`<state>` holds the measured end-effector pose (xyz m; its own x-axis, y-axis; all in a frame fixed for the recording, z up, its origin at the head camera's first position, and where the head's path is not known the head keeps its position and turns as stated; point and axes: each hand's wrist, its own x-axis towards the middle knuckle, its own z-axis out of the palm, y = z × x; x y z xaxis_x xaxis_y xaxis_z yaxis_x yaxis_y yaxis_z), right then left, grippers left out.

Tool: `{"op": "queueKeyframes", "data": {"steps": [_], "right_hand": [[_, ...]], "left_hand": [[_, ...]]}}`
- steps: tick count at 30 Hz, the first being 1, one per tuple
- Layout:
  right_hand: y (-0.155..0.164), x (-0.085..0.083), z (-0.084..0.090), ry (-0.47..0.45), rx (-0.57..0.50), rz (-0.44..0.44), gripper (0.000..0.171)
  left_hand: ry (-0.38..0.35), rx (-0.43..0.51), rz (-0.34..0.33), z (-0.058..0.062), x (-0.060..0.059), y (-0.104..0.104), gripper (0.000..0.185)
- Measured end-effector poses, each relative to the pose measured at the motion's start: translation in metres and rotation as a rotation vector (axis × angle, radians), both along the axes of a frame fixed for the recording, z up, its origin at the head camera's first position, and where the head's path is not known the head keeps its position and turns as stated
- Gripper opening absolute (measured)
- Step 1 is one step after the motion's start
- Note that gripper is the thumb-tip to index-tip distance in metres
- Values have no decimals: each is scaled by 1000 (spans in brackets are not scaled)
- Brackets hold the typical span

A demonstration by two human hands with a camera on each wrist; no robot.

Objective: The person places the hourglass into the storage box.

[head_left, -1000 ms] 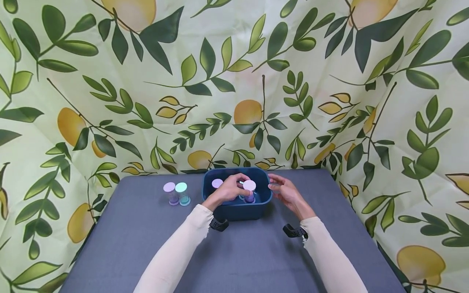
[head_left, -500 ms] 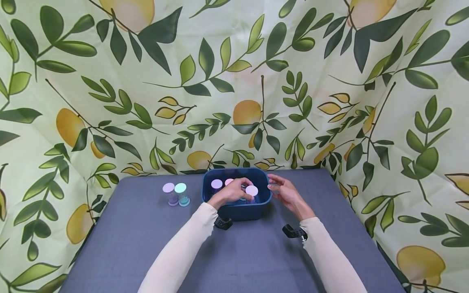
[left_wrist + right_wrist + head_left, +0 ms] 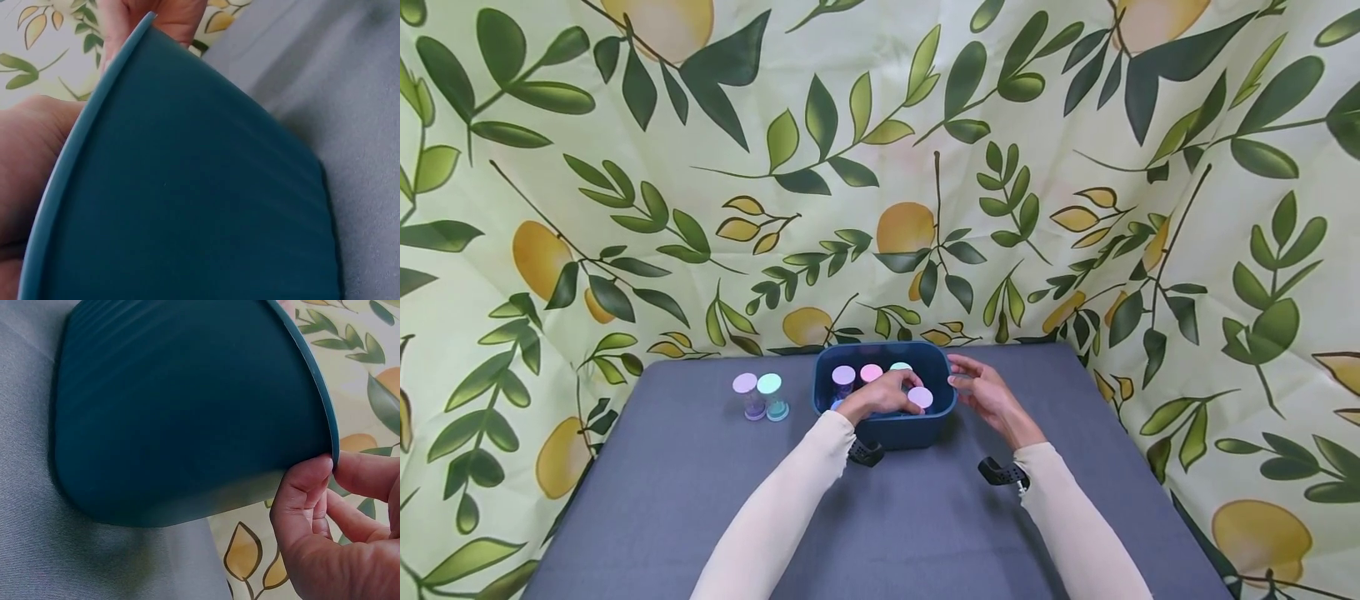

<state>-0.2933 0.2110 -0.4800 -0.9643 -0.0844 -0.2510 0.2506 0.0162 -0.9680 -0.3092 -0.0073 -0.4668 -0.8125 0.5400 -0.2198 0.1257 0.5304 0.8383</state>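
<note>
A dark blue bin (image 3: 887,432) stands on the grey table near the back wall. My left hand (image 3: 880,396) reaches down into it and grips a sand timer with a lilac cap (image 3: 920,397) at the bin's front right. Three more timers stand at the back of the bin, capped purple (image 3: 843,375), pink (image 3: 871,372) and mint (image 3: 900,367). My right hand (image 3: 981,390) is at the bin's right rim. In the right wrist view its thumb (image 3: 309,484) and fingers pinch the rim (image 3: 333,440). The left wrist view shows mostly the bin's outer wall (image 3: 200,187).
Two sand timers, one with a lilac cap (image 3: 746,393) and one with a mint cap (image 3: 770,393), stand side by side on the table left of the bin. A leaf-and-lemon printed cloth (image 3: 880,167) walls the table at the back and both sides.
My left hand has sunk lower into the bin with the lilac-capped timer, moving toward the front right. The pink and mint caps behind it now show. The right hand has stayed put.
</note>
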Motion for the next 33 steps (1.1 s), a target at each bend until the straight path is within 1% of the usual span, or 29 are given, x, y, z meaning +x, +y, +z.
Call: {"op": "queueKeyframes", "data": {"steps": [7,15,20,24,33], "right_hand": [[1,-1,0,14,-17,8,51],[1,0,-1,1,11,1,51],[0,0,-2,1,6,-4,50],[0,-1,0,-6,19,-11,50],[-1,-1,-1,-3,25,-10,50]], "left_hand": [[43,-31,-39,-1,0,4,29],[75,-82,-101,-4,1,7,27],[71,-88,-117,-3,0,8,27],[53,-81,-111,-3,-1,8,28],[24,-108,-113,-3,0,4,36]]}}
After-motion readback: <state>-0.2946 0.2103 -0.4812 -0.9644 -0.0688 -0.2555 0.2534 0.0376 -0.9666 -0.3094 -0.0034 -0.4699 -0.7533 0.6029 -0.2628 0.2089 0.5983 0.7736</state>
